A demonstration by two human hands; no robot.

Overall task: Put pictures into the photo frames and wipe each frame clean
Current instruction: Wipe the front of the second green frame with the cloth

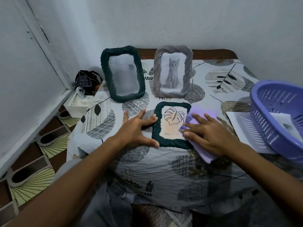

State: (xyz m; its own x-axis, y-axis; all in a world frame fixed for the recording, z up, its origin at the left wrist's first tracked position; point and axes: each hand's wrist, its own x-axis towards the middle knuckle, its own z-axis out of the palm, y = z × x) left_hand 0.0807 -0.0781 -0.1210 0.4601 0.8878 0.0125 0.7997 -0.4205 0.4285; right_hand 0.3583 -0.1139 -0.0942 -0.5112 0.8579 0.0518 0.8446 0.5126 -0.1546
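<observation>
Both hands spread: left (136, 128) steadies flat frame (170, 125); right (211, 135) presses cloth (198, 136) on it.

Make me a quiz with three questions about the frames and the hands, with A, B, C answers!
1. Where is the cat frame?
A. In the basket
B. Standing right of the big dark frame
C. Under the cloth

2. What colour is the cloth?
A. Purple
B. Red
C. Yellow

3. What is the left hand doing?
A. Holding a cup
B. Making a fist in the air
C. Steadying the leaf frame with spread fingers

Answers:
1 B, it stands upright at the back beside the dark one.
2 A, the cloth under the right hand is light purple, near the basket's colour.
3 C, its fingertips touch the left edge of the flat frame.
</observation>
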